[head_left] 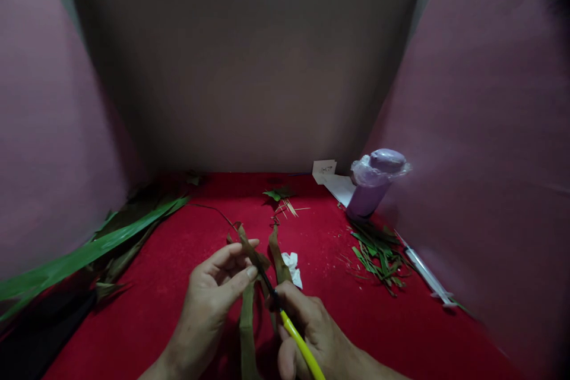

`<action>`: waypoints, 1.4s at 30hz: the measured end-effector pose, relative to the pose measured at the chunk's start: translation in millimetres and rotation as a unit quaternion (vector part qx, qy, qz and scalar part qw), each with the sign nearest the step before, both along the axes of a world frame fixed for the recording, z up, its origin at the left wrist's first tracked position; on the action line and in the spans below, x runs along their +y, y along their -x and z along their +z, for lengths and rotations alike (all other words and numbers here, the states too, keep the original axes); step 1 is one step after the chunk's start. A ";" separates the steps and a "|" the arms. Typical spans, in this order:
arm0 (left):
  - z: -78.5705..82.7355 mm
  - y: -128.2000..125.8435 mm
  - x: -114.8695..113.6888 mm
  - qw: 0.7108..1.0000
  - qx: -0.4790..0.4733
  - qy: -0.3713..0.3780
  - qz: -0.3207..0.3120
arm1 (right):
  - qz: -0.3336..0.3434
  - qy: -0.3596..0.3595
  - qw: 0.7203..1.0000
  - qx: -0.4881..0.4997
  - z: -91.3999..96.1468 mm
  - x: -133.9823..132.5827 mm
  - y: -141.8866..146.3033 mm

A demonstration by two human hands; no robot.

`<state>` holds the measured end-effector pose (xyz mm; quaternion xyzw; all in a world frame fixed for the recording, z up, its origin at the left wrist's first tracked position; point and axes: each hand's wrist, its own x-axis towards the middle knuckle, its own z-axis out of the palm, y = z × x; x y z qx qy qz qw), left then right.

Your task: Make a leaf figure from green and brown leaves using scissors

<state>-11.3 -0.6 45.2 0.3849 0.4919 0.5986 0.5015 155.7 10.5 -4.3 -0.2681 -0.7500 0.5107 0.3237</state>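
My left hand [218,285] pinches a long brownish-green leaf strip [247,249] between thumb and fingers, holding it up over the red cloth [178,285]. My right hand [307,320] grips a thin tool with a yellow handle [303,347] and a dark tip, and the tip rests against the leaf strip near my left thumb. A second leaf strip [276,255] stands just right of the first, and one more hangs down between my hands.
Long green leaves [89,249] lie at the left. A small white scrap [291,266] lies beyond my right hand. Cut green leaf bits [378,252], a purple plastic-covered cup [374,181], white paper [332,178] and a white pen-like stick [430,276] sit at the right. Cardboard walls enclose the area.
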 end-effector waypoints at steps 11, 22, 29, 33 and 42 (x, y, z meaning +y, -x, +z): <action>-1.7 1.6 0.8 1.000 -0.004 -0.002 -0.005 | 0.000 -0.007 1.000 -0.022 -1.0 0.6 -0.5; -0.6 1.4 0.0 1.000 -0.007 0.001 -0.020 | -0.019 -0.046 0.999 0.007 -8.2 3.0 3.1; -0.3 0.7 1.3 0.999 -0.020 0.019 -0.023 | -0.021 -0.045 0.999 0.005 -8.1 3.3 4.0; -2.7 1.7 2.4 1.000 -0.014 0.014 -0.009 | -0.013 -0.046 0.999 0.007 -8.9 3.3 4.6; -0.1 -0.6 -0.8 0.998 -0.042 0.026 -0.039 | -0.014 -0.028 0.999 -0.007 -7.4 2.8 4.8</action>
